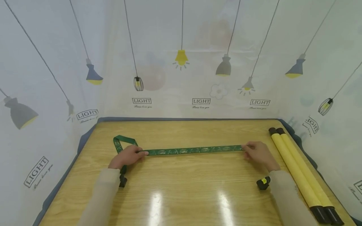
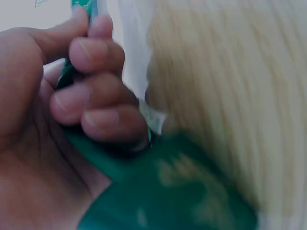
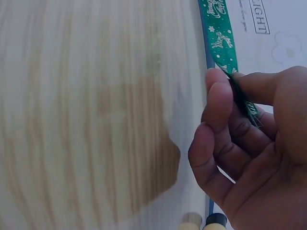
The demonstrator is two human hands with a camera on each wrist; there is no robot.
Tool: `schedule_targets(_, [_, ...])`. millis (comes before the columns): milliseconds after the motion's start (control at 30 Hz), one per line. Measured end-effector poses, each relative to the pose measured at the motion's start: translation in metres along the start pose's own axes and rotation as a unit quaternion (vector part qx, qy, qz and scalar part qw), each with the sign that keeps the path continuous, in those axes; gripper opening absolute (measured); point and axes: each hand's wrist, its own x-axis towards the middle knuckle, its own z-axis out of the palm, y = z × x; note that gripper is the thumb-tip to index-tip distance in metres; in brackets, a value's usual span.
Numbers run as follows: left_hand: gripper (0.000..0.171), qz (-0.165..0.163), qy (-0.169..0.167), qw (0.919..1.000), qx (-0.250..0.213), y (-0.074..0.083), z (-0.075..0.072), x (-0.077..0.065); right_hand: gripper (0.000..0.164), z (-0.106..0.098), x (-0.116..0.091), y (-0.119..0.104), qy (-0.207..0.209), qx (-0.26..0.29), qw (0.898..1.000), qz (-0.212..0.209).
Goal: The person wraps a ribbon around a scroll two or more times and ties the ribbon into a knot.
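A green ribbon (image 1: 195, 150) with pale printed lettering and figures stretches almost straight between the two hands, just above the wooden table. My left hand (image 1: 128, 156) pinches it at the left, and the surplus bends into a loop (image 1: 126, 139) behind that hand. In the left wrist view, more ribbon (image 2: 177, 187) runs under the curled fingers and across the palm, partly blurred. At the other side, my right hand (image 1: 259, 153) pinches the ribbon near its end between thumb and fingers. The right wrist view has the frayed ribbon end (image 3: 252, 112) poking out past the pinch.
Two yellow rolls (image 1: 299, 169) with black ends lie side by side along the table's right edge. Small black devices sit by the left wrist (image 1: 122, 181) and right wrist (image 1: 263, 183). White printed sheeting (image 1: 169, 103) walls the table (image 1: 183, 194) at the back and sides.
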Motion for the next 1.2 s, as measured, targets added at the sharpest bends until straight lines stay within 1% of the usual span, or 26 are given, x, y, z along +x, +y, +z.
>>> schedule_targets(133, [0.042,-0.038,0.005,0.9992,0.000,0.007,0.002,0.002,0.041,-0.005,0.002,0.009,-0.008,-0.028,1.000,0.005])
schedule_targets(233, [0.046,-0.059,0.013,0.9980,0.019,0.015,0.004,0.005,0.038,-0.008,0.001,0.010,-0.010,-0.054,0.998,0.006])
schedule_targets(333, [0.048,-0.080,0.015,0.9955,0.049,0.023,0.006,0.008,0.037,-0.010,0.000,0.008,-0.007,-0.091,0.996,0.001])
schedule_targets(433, [0.043,-0.102,0.014,0.9920,0.074,0.028,0.007,0.011,0.037,-0.010,-0.001,0.006,-0.005,-0.124,0.992,0.002])
schedule_targets(533, [0.035,-0.114,0.010,0.9889,0.095,0.029,0.008,0.014,0.040,-0.011,-0.002,0.003,-0.009,-0.140,0.990,0.013])
schedule_targets(567, [0.034,-0.116,0.011,0.9878,0.103,0.029,0.008,0.015,0.041,-0.011,-0.003,0.003,-0.010,-0.142,0.990,0.018])
schedule_targets(667, [0.036,-0.118,0.002,0.9864,0.115,0.029,0.008,0.015,0.045,-0.010,-0.003,0.002,-0.013,-0.145,0.989,0.031])
schedule_targets(800, [0.038,-0.123,-0.004,0.9860,0.112,0.032,0.009,0.015,0.049,-0.012,-0.007,0.007,-0.014,-0.135,0.990,0.040])
schedule_targets(933, [0.036,-0.127,-0.005,0.9855,0.112,0.033,0.010,0.014,0.062,-0.019,-0.010,0.014,-0.009,-0.115,0.992,0.055])
schedule_targets(1033, [0.037,-0.116,-0.002,0.9863,0.117,0.034,0.011,0.014,0.072,-0.029,-0.014,0.018,0.004,-0.102,0.993,0.063])
schedule_targets(1100, [0.041,-0.110,0.002,0.9863,0.123,0.035,0.012,0.014,0.079,-0.037,-0.018,0.021,0.017,-0.101,0.993,0.055])
schedule_targets(1200, [0.048,-0.106,0.004,0.9861,0.128,0.034,0.012,0.013,0.087,-0.051,-0.021,0.023,0.043,-0.115,0.992,0.031])
